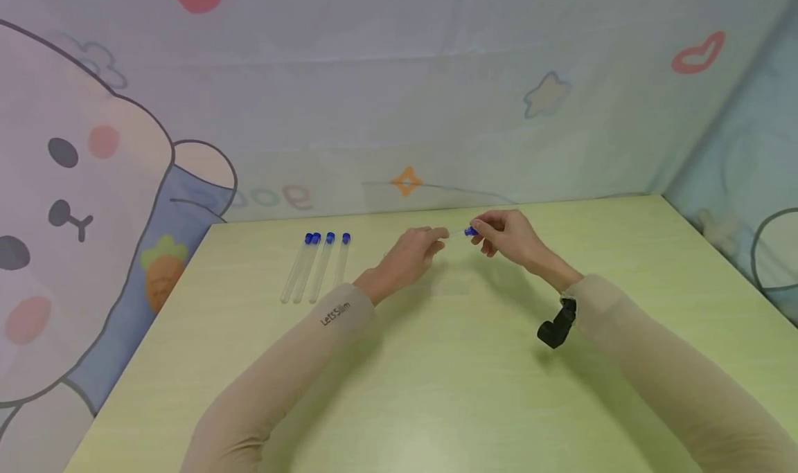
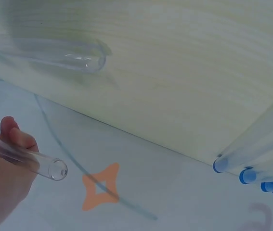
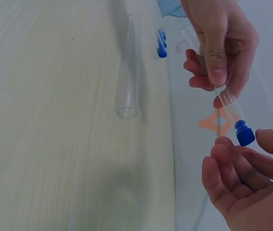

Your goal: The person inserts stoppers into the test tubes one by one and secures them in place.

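My left hand (image 1: 416,251) grips a clear test tube (image 3: 229,105) by its body, and the tube's rounded end sticks out past the fingers (image 2: 18,137) in the left wrist view. A blue cap (image 3: 244,134) sits on the tube's other end. At that cap is my right hand (image 1: 508,236), thumb on one side and index finger on the other; the remaining fingers curl loosely. On the table nearer to me lies another clear tube (image 3: 130,67), uncapped, its open mouth showing in the right wrist view and its rounded end in the left wrist view.
Several blue-capped test tubes (image 1: 321,269) lie side by side on the table (image 1: 436,390), left of my left hand. A printed cloth backdrop (image 1: 399,99) rises behind the table's far edge. A black wrist camera (image 1: 557,327) hangs under my right cuff.
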### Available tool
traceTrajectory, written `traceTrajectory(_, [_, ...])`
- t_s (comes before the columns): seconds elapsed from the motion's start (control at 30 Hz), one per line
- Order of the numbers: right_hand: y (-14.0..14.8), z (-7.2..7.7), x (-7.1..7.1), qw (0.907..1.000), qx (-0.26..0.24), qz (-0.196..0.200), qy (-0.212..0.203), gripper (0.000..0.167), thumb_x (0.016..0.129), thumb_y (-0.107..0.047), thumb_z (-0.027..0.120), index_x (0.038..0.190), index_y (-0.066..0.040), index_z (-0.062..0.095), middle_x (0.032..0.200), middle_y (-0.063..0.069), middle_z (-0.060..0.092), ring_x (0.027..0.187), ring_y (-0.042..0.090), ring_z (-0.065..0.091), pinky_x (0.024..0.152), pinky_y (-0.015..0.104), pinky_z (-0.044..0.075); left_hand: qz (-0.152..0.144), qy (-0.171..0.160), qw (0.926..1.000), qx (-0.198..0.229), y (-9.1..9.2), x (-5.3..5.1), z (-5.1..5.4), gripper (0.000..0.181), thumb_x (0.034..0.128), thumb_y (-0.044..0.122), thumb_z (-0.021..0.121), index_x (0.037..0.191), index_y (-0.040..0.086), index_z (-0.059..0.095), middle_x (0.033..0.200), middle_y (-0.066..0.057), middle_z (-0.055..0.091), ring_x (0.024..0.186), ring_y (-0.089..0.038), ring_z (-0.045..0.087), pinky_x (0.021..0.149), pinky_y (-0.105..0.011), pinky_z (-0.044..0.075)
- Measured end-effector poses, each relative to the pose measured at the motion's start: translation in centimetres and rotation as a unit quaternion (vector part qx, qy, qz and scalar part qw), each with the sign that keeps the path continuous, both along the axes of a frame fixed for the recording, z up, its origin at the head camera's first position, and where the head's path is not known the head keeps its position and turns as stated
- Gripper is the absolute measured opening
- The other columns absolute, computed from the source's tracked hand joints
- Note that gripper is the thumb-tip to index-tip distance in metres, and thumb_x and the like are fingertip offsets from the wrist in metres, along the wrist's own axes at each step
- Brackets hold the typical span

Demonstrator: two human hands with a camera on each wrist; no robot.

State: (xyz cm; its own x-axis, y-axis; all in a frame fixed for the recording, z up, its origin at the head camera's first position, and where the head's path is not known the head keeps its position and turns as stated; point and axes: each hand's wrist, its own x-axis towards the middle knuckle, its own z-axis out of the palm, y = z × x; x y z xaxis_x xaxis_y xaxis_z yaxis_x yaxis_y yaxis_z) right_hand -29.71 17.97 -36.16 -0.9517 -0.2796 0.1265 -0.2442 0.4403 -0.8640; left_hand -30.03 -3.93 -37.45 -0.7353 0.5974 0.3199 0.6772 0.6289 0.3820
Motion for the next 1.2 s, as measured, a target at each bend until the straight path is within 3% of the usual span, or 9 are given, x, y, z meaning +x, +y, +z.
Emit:
traceTrajectory(0.17, [0.1,-0.4,-0.1,0.9994,0.021,0.001,0.029,0.03,0.1,-0.023,0.053,0.113,0.0,0.066,0.084,0.008,0.07,0.064,0.019,0.063,0.061,0.027,0.055,0.016,-0.018,0.9996,-0.012,-0.1,0.0,0.2,0.026,0.0979,0.008,0.053,0.121,-0.001,0.063,0.11,-0.014,0.071,0.093,-0.025,0.065,0.084,-0.034,0.053])
traceTrajectory(0.3, [0.1,-0.2,0.0,0.9983,0.033,0.001,0.047,0.03,0.101,-0.022,0.051,0.114,0.0,0.065,0.085,0.014,0.07,0.063,0.018,0.062,0.06,0.027,0.055,0.037,0.013,0.9987,-0.031,-0.3,0.1,0.2,0.024,0.0972,0.011,0.056,0.118,0.003,0.066,0.108,-0.01,0.072,0.087,-0.024,0.057,0.08,-0.034,0.048])
traceTrajectory(0.47, [0.2,-0.2,0.0,0.9975,0.051,0.0,0.048,0.031,0.1,-0.022,0.052,0.115,0.002,0.064,0.086,0.016,0.07,0.061,0.013,0.06,0.061,0.031,0.055,0.03,0.048,0.998,-0.027,-0.6,0.1,0.1,0.024,0.0948,0.007,0.059,0.116,0.0,0.066,0.1,-0.012,0.064,0.089,-0.025,0.051,0.079,-0.033,0.046])
traceTrajectory(0.7, [0.8,-0.2,0.1,0.9965,0.066,-0.003,0.052,0.029,0.1,-0.022,0.052,0.113,0.001,0.065,0.086,0.016,0.07,0.061,0.013,0.06,0.061,0.033,0.055,0.058,0.08,0.992,-0.079,-1.1,0.0,0.3,0.047,0.0939,0.009,0.06,0.139,0.016,0.051,0.097,-0.008,0.06,0.089,-0.025,0.053,0.069,-0.032,0.042])
traceTrajectory(0.83, [1.3,-0.4,0.0,0.9952,0.076,-0.003,0.062,0.029,0.101,-0.021,0.051,0.113,0.001,0.065,0.087,0.019,0.071,0.061,0.015,0.062,0.061,0.034,0.055,0.065,0.096,0.989,-0.092,-1.7,0.0,0.4,0.053,0.0945,0.007,0.059,0.144,0.02,0.045,0.093,-0.009,0.06,0.085,-0.024,0.053,0.066,-0.029,0.04])
traceTrajectory(1.2, [2.6,-0.3,0.0,0.993,0.098,-0.007,0.066,0.029,0.101,-0.021,0.051,0.114,0.001,0.065,0.092,0.025,0.07,0.063,0.022,0.064,0.061,0.032,0.054,0.09,0.083,0.9898,-0.073,-3.5,-0.3,0.5,0.05,0.0943,0.001,0.057,0.141,0.017,0.05,0.095,-0.013,0.061,0.093,-0.025,0.053,0.065,-0.028,0.046])
